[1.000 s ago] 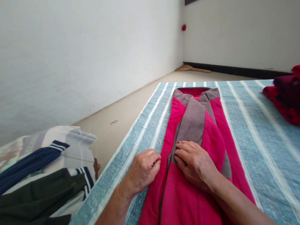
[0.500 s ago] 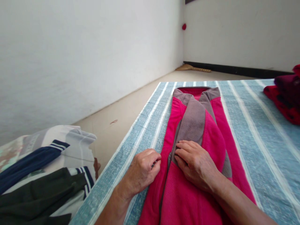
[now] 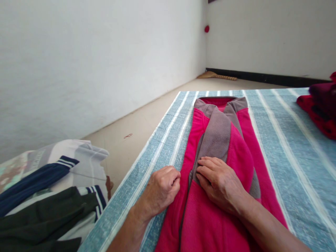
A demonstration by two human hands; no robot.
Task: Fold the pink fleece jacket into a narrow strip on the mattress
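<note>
A pink and grey fleece jacket [image 3: 214,140] lies lengthwise on a blue-and-white striped cloth, its collar at the far end. Both sides are folded inward, and one sleeve lies along its middle. At the jacket's left edge my left hand [image 3: 164,187] is closed, thumb and fingers pinched together on the fabric there; the fingertips are partly hidden. My right hand [image 3: 220,182] rests palm down on the grey and pink part, fingers stretched out and lying flat.
The striped cloth [image 3: 286,147] covers the surface under the jacket. Folded red and dark clothes [image 3: 320,108] are stacked at the right edge. Dark garments with striped cuffs [image 3: 49,213] lie on a pale cloth at lower left. A broom [image 3: 217,76] lies on the floor by the far corner.
My left hand's fingers have closed slightly tighter at the jacket's edge. The right hand and the jacket stay in place; the view has shifted very slightly.
</note>
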